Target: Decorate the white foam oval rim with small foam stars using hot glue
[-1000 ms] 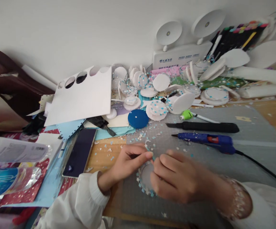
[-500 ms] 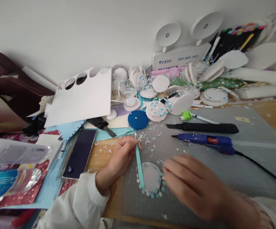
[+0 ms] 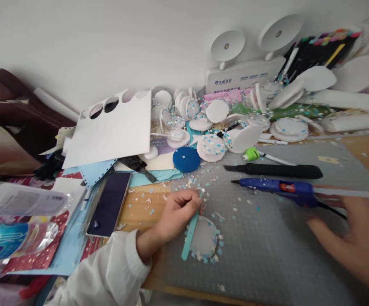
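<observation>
My left hand [image 3: 178, 210] pinches the top end of a light blue paper strip [image 3: 190, 236] that slants down along the left edge of a white foam disc [image 3: 206, 238]. The disc lies on the grey cutting mat [image 3: 267, 250] and is ringed with small blue and white confetti pieces. My right hand [image 3: 356, 242] is blurred at the right, fingers spread, holding nothing, just below the handle of a blue glue gun [image 3: 280, 188].
A black utility knife [image 3: 276, 170] lies behind the glue gun. A dark blue disc [image 3: 186, 159], a pile of white foam discs [image 3: 209, 146], a white board with round holes [image 3: 114, 127] and a phone [image 3: 109, 204] crowd the back and left.
My right hand left the disc and swept right toward the glue gun. My left hand kept the blue strip and shifted it slightly down and right beside the disc.
</observation>
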### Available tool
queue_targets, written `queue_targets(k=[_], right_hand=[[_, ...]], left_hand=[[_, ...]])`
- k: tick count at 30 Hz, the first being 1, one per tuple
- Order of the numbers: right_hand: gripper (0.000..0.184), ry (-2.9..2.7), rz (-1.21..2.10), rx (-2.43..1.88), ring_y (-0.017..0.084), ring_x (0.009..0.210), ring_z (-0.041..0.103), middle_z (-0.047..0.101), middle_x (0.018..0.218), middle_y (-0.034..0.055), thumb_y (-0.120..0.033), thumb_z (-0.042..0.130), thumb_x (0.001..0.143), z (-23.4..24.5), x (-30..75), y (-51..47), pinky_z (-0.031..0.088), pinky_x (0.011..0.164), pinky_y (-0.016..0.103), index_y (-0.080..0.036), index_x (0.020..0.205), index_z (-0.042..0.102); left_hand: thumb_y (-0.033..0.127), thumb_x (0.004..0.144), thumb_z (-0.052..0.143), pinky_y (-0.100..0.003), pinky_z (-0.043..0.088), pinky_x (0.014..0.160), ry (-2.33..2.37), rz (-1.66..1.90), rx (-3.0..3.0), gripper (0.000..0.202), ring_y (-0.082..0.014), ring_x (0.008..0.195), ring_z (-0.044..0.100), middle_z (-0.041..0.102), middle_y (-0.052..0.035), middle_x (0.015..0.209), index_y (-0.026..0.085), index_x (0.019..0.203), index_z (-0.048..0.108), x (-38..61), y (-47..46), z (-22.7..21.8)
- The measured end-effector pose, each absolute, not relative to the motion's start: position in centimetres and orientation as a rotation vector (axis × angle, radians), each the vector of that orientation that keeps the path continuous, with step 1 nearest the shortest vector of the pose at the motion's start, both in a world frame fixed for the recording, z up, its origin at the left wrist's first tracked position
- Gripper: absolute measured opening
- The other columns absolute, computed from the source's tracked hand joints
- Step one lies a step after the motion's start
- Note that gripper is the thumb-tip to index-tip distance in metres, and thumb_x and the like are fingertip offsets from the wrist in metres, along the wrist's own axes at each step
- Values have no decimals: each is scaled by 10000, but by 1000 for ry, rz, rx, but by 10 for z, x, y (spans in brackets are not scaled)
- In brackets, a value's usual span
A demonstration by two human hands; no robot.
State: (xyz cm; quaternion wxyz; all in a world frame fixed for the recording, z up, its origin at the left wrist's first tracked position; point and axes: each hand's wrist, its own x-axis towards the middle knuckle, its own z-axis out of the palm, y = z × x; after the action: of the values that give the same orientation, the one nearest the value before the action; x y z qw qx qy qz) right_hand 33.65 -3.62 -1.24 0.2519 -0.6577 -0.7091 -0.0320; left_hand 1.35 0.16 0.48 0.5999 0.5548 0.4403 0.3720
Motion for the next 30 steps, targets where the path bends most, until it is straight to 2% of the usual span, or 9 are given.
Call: queue_targets(k=[2, 4, 8, 11, 14, 17, 19, 24, 30], right_hand=[[328, -2041, -123, -1770, 251, 601, 562, 577, 752, 87, -242, 625, 780, -11, 328, -30, 436, 526, 387, -219, 1069, 472], [233, -2142, -215, -1737, 237, 522, 521, 535, 645, 58, -249, 623, 788, -13, 320, -26, 404, 505, 384, -203, 963, 476], [96, -2245, -332, -1688, 293, 569, 561, 559, 620, 103, -264, 547, 830, -19, 310, -16, 405, 547, 405, -201, 815, 476], [192, -2129, -341, -1726, 286, 565, 578, 582, 613, 89, -388, 562, 828, -9, 302, -9, 423, 527, 375, -199, 828, 526], [325, -1916, -415, -1729, 227, 428, 504, 496, 499, 14, -546, 499, 813, 8, 291, -3, 343, 401, 314, -242, 696, 489], [408, -1853, -405, -1641, 148, 284, 334, 292, 363, -69, -530, 493, 799, 18, 277, 3, 239, 325, 282, -311, 530, 279], [428, -1845, -385, -1579, 134, 259, 315, 264, 338, -78, -481, 496, 793, 17, 268, 5, 226, 311, 279, -331, 514, 209], [429, -1879, -308, -1571, 138, 235, 356, 325, 296, -47, -432, 449, 805, 4, 260, 0, 276, 302, 284, -343, 451, 225], [459, -1847, -171, -1705, 152, 223, 333, 302, 255, -31, -502, 444, 763, 2, 263, -3, 249, 297, 303, -358, 391, 218]], left_hand=[[438, 860, 539, -232, 307, 548, 1000, 855, 1292, 419, -107, 575, 397, 449, 8, 586, 151, 555, 514, 19, -1, 4], [429, 862, 531, -231, 317, 550, 989, 851, 1298, 415, -106, 574, 403, 455, 7, 586, 151, 555, 507, 25, -3, 4], [393, 862, 515, -225, 307, 526, 1002, 857, 1328, 396, -96, 542, 383, 435, 17, 563, 153, 547, 494, 29, -3, 6], [332, 848, 516, -225, 299, 532, 1049, 892, 1373, 356, -95, 547, 383, 431, 20, 566, 155, 541, 480, 24, 3, 10], [289, 814, 543, -228, 281, 536, 1087, 904, 1438, 328, -92, 552, 368, 417, 26, 572, 157, 527, 456, 18, 8, 13], [266, 807, 543, -236, 257, 528, 1093, 878, 1496, 331, -91, 541, 332, 370, 37, 554, 163, 514, 428, 15, 9, 13], [258, 808, 538, -239, 253, 528, 1080, 857, 1524, 341, -91, 537, 320, 340, 44, 539, 168, 505, 408, 16, 8, 13], [212, 803, 525, -235, 254, 523, 1015, 858, 1636, 328, -84, 525, 315, 326, 50, 532, 171, 508, 388, 18, 6, 11], [193, 783, 543, -231, 248, 513, 996, 857, 1662, 310, -79, 516, 312, 322, 53, 528, 170, 511, 396, 18, 7, 12]])
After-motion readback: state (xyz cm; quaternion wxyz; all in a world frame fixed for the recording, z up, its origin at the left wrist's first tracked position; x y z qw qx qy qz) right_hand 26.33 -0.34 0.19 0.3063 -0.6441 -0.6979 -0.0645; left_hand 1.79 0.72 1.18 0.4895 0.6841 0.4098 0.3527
